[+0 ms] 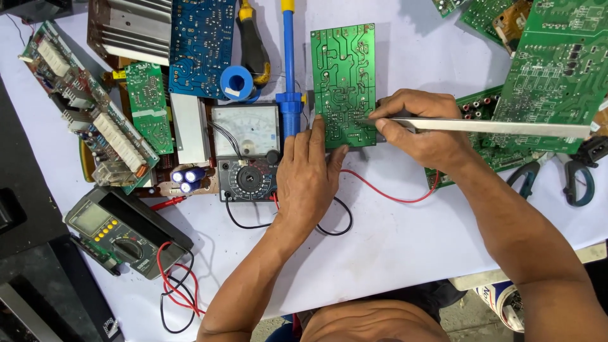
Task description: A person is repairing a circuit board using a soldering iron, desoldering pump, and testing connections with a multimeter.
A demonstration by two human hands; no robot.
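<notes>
- Green circuit board [342,82] lies solder-side up on the white table [392,240], just ahead of both hands, so its traces face me as I watch the feed.
- My left hand [308,174] rests flat beside the board's lower left corner, fingers together and closed on nothing, their tips pressing on the near edge; I judge this pins the board so it cannot slide.
- My right hand [421,130] is pinched shut on a long metal tool [494,127], held like a pen, its tip touching the board's lower right area while the shaft runs off to the right.
- Blue desoldering pump [289,69] lies just left of the board, parallel to it, within easy reach.
- Analog multimeter [247,149] sits touching the left hand's side, with a pale square dial face above and a black round selector below; its red and black leads [380,190] loop under the wrists.
- Digital multimeter [117,237] in grey, with yellow buttons and a small grey screen, lies well apart at the lower left.
- Blue solder spool [239,82] carries a small white label patch; I cannot read it.
- Blue circuit board [202,44], further green boards at the right [551,69] and pliers [573,180] with teal handles ring the work area.
- White package with dark blue print [503,301] pokes out below the table edge.
</notes>
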